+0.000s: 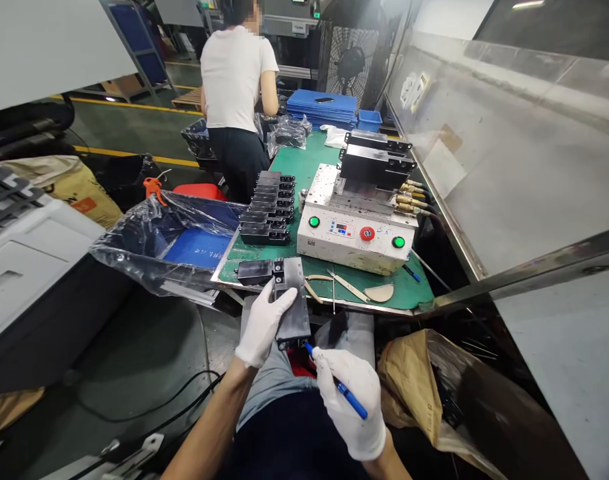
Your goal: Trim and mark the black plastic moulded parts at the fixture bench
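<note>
A push-button machine [354, 249] and large fan [352, 63] show a factory.

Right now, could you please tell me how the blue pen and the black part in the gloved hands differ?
The blue pen is slender and rod-like; the black part is broad and boxy.
The pen is bright blue, the part dark.
The pen slants in the right hand, while the left hand grips the part.
Both are held in white-gloved hands.
</note>
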Demonstrator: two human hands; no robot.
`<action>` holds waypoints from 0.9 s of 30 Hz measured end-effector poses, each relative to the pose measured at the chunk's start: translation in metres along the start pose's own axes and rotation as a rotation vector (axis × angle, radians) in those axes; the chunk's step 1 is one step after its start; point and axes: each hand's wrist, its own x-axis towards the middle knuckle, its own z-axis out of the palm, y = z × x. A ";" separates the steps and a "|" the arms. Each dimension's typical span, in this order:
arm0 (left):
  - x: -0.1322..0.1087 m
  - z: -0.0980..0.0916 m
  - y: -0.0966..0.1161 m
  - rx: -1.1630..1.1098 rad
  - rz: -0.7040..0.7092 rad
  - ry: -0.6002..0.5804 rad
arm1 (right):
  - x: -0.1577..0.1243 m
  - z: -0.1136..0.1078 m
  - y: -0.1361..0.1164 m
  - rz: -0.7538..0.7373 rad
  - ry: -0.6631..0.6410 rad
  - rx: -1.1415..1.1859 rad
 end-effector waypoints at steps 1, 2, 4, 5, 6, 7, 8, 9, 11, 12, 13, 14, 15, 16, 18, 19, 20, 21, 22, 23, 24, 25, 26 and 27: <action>0.000 0.000 0.000 -0.012 0.010 -0.002 | 0.000 0.000 0.001 0.000 -0.003 0.000; 0.000 0.000 0.001 -0.037 0.009 0.004 | 0.000 -0.001 0.001 0.001 -0.008 -0.007; 0.002 -0.003 0.000 -0.151 -0.039 0.032 | -0.003 -0.003 0.001 0.007 -0.015 -0.016; 0.004 -0.005 -0.001 -0.241 -0.099 0.052 | -0.004 -0.004 0.001 0.017 -0.004 -0.011; 0.006 -0.007 -0.002 -0.348 -0.170 0.062 | -0.006 -0.004 0.000 0.043 0.023 0.003; 0.008 -0.008 -0.003 -0.463 -0.232 0.050 | -0.007 -0.003 -0.001 0.089 0.058 0.029; 0.010 -0.009 -0.004 -0.587 -0.270 0.012 | -0.007 -0.001 -0.003 0.154 0.094 0.070; 0.011 -0.010 -0.005 -0.719 -0.279 -0.048 | -0.007 0.001 -0.004 0.227 0.118 0.124; 0.013 -0.010 -0.008 -0.980 -0.214 -0.179 | -0.003 0.010 -0.009 0.354 0.118 0.245; 0.013 -0.010 -0.010 -1.086 -0.166 -0.216 | 0.000 0.016 -0.012 0.388 0.101 0.298; 0.013 -0.009 -0.012 -1.159 -0.125 -0.218 | 0.003 0.021 -0.014 0.401 0.086 0.340; 0.013 -0.009 -0.016 -1.189 -0.097 -0.194 | 0.006 0.027 -0.017 0.401 0.075 0.373; 0.013 -0.009 -0.019 -1.175 -0.075 -0.153 | 0.009 0.032 -0.019 0.394 0.067 0.399; 0.013 -0.010 -0.023 -1.124 -0.059 -0.112 | 0.011 0.036 -0.020 0.385 0.061 0.421; 0.015 -0.011 -0.029 -0.948 -0.044 -0.067 | 0.013 0.043 -0.021 0.367 0.044 0.455; 0.016 -0.012 -0.031 -0.845 -0.045 -0.065 | 0.013 0.045 -0.021 0.358 0.040 0.465; 0.016 -0.013 -0.032 -0.753 -0.051 -0.073 | 0.012 0.046 -0.021 0.350 0.034 0.471; 0.017 -0.013 -0.032 -0.680 -0.058 -0.085 | 0.012 0.046 -0.022 0.346 0.023 0.473; 0.017 -0.014 -0.032 -0.628 -0.066 -0.095 | 0.011 0.045 -0.022 0.346 0.012 0.475; 0.016 -0.014 -0.031 -0.599 -0.071 -0.103 | 0.010 0.044 -0.023 0.348 0.005 0.477; 0.016 -0.014 -0.029 -0.584 -0.074 -0.107 | 0.010 0.042 -0.025 0.350 -0.001 0.477; 0.015 -0.014 -0.028 -0.575 -0.076 -0.109 | 0.011 0.041 -0.027 0.348 -0.002 0.475; 0.015 -0.013 -0.026 -0.558 -0.077 -0.111 | 0.012 0.040 -0.029 0.340 -0.002 0.473; 0.015 -0.013 -0.025 -0.541 -0.079 -0.113 | 0.014 0.039 -0.031 0.327 0.000 0.471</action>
